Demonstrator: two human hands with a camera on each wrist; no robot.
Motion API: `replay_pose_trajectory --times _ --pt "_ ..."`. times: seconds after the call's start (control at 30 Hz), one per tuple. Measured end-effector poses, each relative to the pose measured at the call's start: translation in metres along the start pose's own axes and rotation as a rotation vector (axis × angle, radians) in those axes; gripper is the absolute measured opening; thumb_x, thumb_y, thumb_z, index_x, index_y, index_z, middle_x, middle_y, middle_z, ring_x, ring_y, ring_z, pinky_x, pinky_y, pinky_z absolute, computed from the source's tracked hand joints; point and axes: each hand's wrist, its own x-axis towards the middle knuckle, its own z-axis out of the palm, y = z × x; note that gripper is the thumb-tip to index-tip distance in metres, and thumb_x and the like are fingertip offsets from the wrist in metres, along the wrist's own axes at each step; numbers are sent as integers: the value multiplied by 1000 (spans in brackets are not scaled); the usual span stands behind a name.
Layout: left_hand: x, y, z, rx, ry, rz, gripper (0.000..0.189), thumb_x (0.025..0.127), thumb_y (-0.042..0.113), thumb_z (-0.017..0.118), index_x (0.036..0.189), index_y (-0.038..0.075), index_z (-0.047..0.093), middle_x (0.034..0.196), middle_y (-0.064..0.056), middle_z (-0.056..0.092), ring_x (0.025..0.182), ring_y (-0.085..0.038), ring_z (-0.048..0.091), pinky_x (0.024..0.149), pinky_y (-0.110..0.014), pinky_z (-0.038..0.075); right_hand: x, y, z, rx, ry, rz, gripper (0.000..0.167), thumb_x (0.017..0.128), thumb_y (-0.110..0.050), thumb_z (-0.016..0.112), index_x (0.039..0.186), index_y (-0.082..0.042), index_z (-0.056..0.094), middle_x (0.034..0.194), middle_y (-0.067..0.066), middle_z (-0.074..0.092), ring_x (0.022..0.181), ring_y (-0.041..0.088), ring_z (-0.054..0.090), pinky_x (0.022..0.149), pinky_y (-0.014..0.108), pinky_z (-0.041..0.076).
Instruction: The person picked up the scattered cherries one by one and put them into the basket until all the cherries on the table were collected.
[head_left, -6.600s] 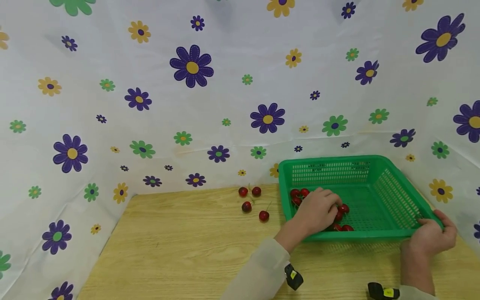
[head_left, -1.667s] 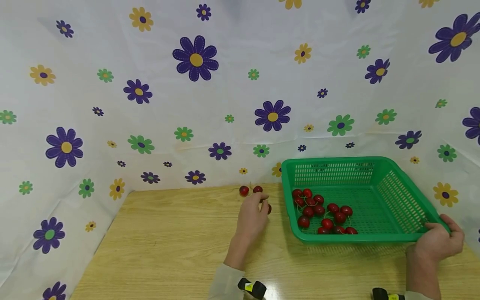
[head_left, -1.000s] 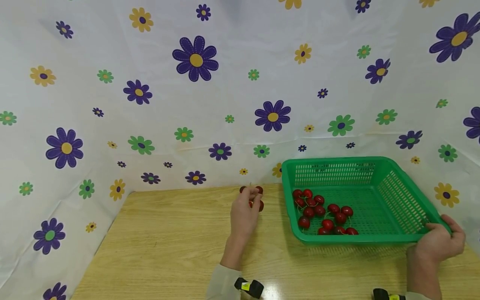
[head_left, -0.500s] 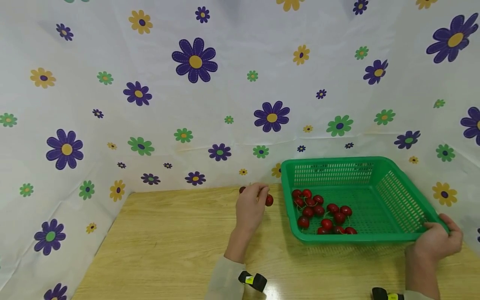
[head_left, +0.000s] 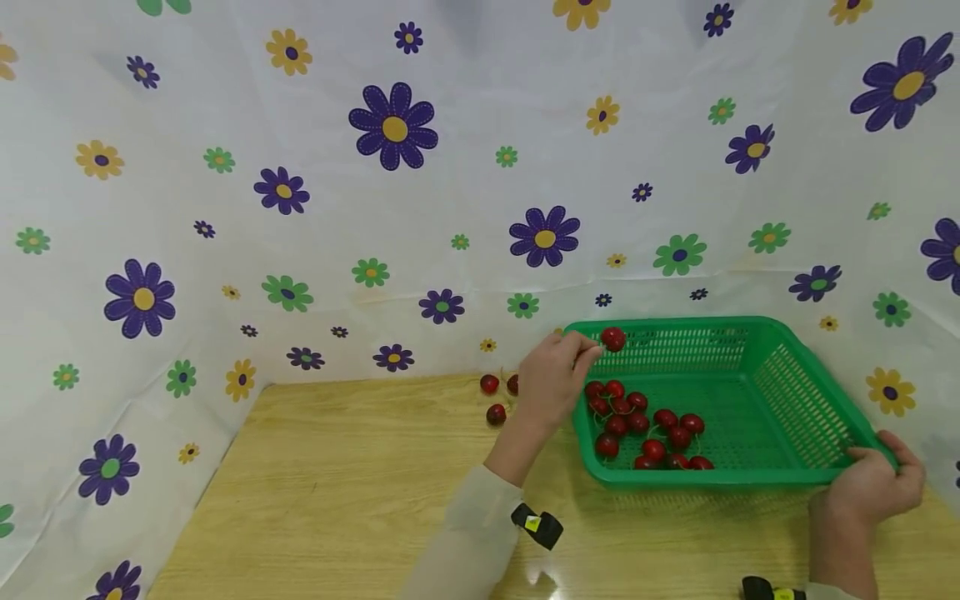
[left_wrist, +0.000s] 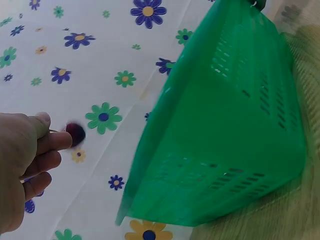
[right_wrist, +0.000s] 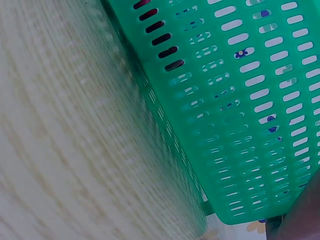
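My left hand [head_left: 553,377] pinches a cherry [head_left: 613,338] by its stem between thumb and forefinger, raised over the left rim of a green plastic basket [head_left: 720,477]. In the left wrist view the same cherry [left_wrist: 75,134] dangles just past the fingertips, beside the basket's wall [left_wrist: 225,140]. My right hand [head_left: 873,483] grips the basket's front right corner, thumb over the rim. Inside the basket several red cherries [head_left: 654,451] lie along its left side and front. A few cherries [head_left: 496,415] sit on the wooden table behind and left of the left hand, one partly hidden by it.
The light wooden table [head_left: 337,483] runs back to a white cloth [head_left: 450,208] printed with flowers, which also rises at both sides. The right wrist view shows the basket's slotted wall [right_wrist: 250,90] close up, next to the table surface.
The left hand has picked a cherry off the table by its stem and carried it up and right to the basket's rim. The right hand has kept its grip on the corner.
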Motion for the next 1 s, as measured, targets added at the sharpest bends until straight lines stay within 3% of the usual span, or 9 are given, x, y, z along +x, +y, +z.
replay_pose_trajectory --times 0.17,0.37,0.53,0.67,0.8,1.0 --pt "4 12 20 24 -152 -31 17 98 32 62 93 17 68 69 6 61 61 -9 54 49 -16 33 2 -1 -2 32 -10 16 39 88 11 37 99 -18 61 113 -7 45 87 7 40 63 19 34" --pt "7 22 46 -6 -383 -112 20 101 35 55 96 19 66 73 9 60 64 -4 52 53 -15 36 4 -3 -2 65 -14 36 40 87 13 37 101 -16 61 115 -6 46 91 7 43 63 17 36" --pt "10 27 65 -49 -482 -191 17 101 32 56 98 19 67 78 9 63 65 -3 53 56 -16 40 9 -7 -2 150 -24 97 41 82 17 41 100 -13 62 122 -4 49 109 8 44 72 14 41" --pt "13 28 78 -58 -539 -298 14 101 28 59 96 18 67 80 9 66 61 -3 52 56 -18 41 10 -9 -1 142 -31 117 42 82 18 41 101 -14 62 128 -4 49 119 8 43 82 12 40" --pt "16 29 86 12 -583 -348 11 100 26 61 96 17 67 81 7 67 63 -6 56 57 -20 45 10 -9 -1 121 -41 109 42 84 16 41 104 -15 62 135 -3 48 124 6 41 91 11 36" --pt "17 32 100 240 -670 -288 16 99 29 61 89 18 61 72 5 63 64 -10 61 52 -24 46 9 -8 -1 111 -35 94 43 85 15 40 106 -15 62 135 -3 47 122 8 42 88 13 39"
